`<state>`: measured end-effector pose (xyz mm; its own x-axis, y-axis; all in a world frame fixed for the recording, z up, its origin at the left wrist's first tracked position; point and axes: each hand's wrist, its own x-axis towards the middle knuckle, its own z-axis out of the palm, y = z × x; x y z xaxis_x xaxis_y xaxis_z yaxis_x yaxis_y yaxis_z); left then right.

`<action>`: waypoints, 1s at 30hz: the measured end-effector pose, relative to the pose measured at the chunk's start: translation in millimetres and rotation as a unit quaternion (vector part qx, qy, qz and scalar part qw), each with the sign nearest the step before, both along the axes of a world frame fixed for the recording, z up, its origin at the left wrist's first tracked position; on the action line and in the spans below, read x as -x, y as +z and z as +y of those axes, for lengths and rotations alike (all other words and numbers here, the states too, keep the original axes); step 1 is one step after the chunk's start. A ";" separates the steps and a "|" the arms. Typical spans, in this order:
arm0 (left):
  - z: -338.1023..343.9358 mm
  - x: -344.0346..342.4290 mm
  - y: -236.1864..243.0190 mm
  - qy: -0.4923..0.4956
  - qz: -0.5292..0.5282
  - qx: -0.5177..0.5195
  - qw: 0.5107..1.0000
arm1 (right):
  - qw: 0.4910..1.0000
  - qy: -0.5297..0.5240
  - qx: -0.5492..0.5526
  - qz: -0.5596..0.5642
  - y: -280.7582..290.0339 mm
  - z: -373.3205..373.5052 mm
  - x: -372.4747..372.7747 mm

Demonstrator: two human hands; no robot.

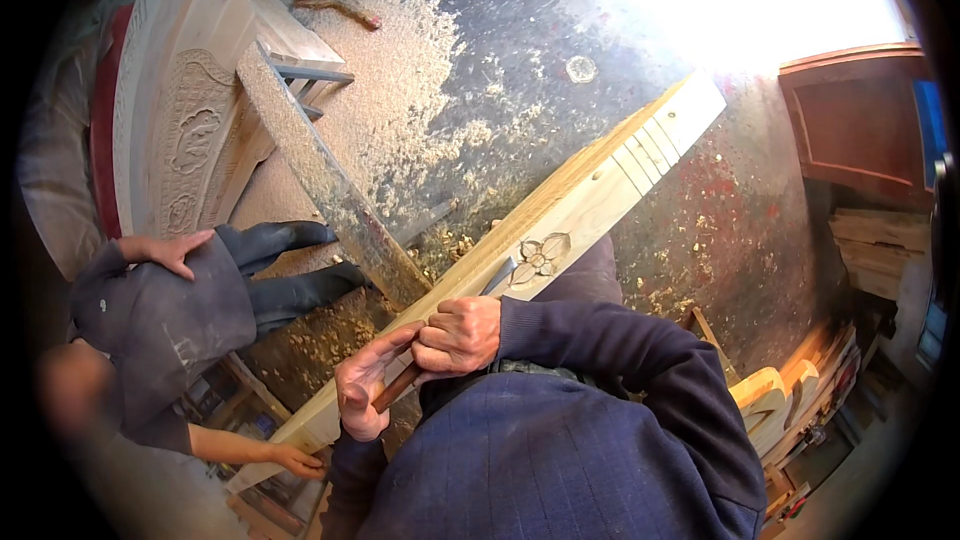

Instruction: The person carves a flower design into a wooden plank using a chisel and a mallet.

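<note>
Chisel (455,325) gripped in right hand (460,333) (left hand (362,385) cupping handle), blade on plank (560,220).

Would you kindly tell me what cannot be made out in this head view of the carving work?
- Chisel: its handle is wrapped by the right hand and left hand; only the blade shows.
- Plank: the near end passes behind the hands and another person's hand.
- Top right: floor washed out by glare.
- Carved panels: the left side fades into the dark fisheye rim.
</note>
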<state>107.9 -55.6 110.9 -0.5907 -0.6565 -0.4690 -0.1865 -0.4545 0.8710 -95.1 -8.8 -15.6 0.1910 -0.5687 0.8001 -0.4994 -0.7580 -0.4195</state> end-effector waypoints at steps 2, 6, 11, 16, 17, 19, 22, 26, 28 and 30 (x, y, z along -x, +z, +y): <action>-0.2 2.8 0.1 0.003 -0.001 0.012 1.000 | 1.000 -0.004 0.000 0.001 -0.2 -0.3 2.5; 0.6 -6.3 -12.3 -0.023 -0.029 0.044 0.998 | 1.000 0.000 -0.003 0.015 0.1 -1.1 6.9; -4.9 -5.2 -9.3 -0.011 -0.029 0.060 0.998 | 0.999 -0.005 -0.030 0.023 2.0 -1.8 8.5; -1.3 -10.5 -6.5 0.052 -0.038 0.082 0.995 | 0.999 -0.028 -0.005 0.034 -4.5 -2.2 2.8; -4.6 -22.4 -8.8 0.080 -0.024 0.078 0.993 | 0.999 -0.027 -0.011 0.027 -5.0 -2.2 2.8; -11.8 -27.1 -2.9 0.141 0.001 0.102 0.985 | 0.999 -0.022 -0.025 0.011 -2.1 -2.4 -0.5; -0.5 -13.1 -12.6 0.025 -0.039 0.173 0.984 | 0.999 -0.029 -0.013 0.007 0.4 -3.5 4.8; -0.9 -8.0 -6.8 0.042 -0.023 0.160 0.986 | 0.999 -0.028 -0.023 0.015 0.5 -2.8 5.3; -2.4 -14.0 -10.7 0.064 -0.001 0.162 0.985 | 0.999 -0.037 -0.023 0.017 -2.4 -1.0 6.2; -9.2 -25.7 -5.3 0.110 0.007 0.178 0.978 | 0.999 -0.036 -0.022 0.012 -2.0 -1.3 3.4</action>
